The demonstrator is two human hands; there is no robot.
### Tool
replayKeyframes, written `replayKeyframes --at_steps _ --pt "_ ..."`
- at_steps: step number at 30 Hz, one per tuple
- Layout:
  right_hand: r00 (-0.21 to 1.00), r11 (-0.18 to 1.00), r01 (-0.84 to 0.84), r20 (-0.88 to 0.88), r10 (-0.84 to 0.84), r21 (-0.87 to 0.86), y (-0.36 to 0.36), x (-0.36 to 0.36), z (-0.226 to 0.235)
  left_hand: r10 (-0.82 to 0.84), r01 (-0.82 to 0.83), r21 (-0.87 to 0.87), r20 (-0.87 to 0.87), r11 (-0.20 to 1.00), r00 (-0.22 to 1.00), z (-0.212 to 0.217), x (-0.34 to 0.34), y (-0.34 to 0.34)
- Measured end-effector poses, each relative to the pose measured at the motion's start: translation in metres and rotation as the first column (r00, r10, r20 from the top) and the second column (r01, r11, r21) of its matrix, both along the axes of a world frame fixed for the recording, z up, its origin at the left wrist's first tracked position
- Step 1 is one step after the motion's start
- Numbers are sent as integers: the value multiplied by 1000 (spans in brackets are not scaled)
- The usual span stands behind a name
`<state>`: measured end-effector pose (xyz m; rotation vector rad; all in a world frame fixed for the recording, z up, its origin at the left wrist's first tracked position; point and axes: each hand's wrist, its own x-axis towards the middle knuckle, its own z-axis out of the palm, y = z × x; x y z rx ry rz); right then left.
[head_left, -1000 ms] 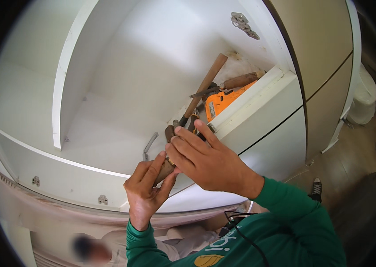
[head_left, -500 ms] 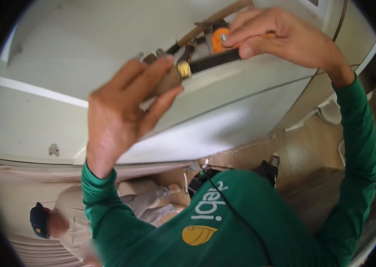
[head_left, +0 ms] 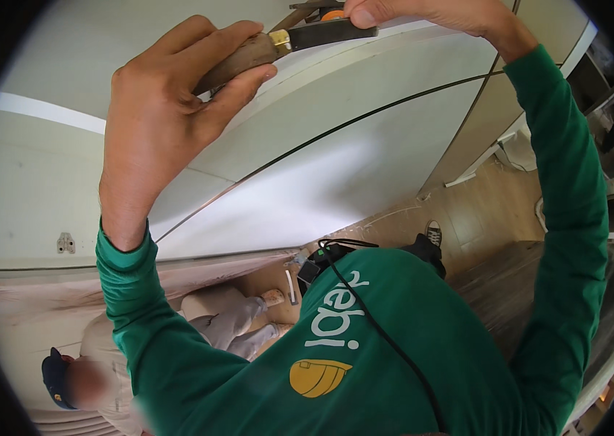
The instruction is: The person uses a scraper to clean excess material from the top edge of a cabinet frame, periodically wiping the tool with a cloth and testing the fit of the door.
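A chisel [head_left: 321,34] with a wooden handle, brass ferrule and dark flat blade is held up near the top of the view, lying roughly sideways. My left hand [head_left: 151,109] is closed round its handle, thumb below and fingers above. My right hand [head_left: 430,10] has its thumb and finger at the blade's far end, though the picture's upper edge cuts off part of that hand. Just behind the blade, a bit of an orange tool [head_left: 332,14] shows on the pale cabinet's ledge, mostly hidden.
Pale cabinet panels [head_left: 307,196] stand in front of me, with a metal hinge plate [head_left: 66,243] at the left. Another person in a dark cap [head_left: 58,378] is at the lower left. A plastic-covered surface [head_left: 576,305] lies to my right, and a black cable [head_left: 387,341] crosses my shirt.
Both hands and the chisel have shifted up and left in the view. The cluster of tools on the ledge has mostly slipped past the upper edge.
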<state>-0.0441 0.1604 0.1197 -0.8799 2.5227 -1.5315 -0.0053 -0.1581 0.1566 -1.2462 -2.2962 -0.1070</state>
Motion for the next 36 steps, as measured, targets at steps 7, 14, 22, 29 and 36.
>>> replayKeyframes --at_steps 7,14,22,29,36 --pt "997 996 -74 10 75 -51 0 0 -4 11 -10 -6 36 1000 999 1 2 3" --pt "994 998 -48 -98 53 49 2 -10 -7 15 -12 -46 53 999 998 11 6 9" --pt "984 998 -60 -163 64 30 11 -7 -10 58 -46 -141 82 989 995 27 2 21" --pt "994 996 -82 -72 84 36 10 -16 -10 10 7 -116 144 993 989 30 -11 21" --pt "985 988 -147 -102 143 -37 16 -14 -10 -4 18 -175 81 984 997 37 -9 28"
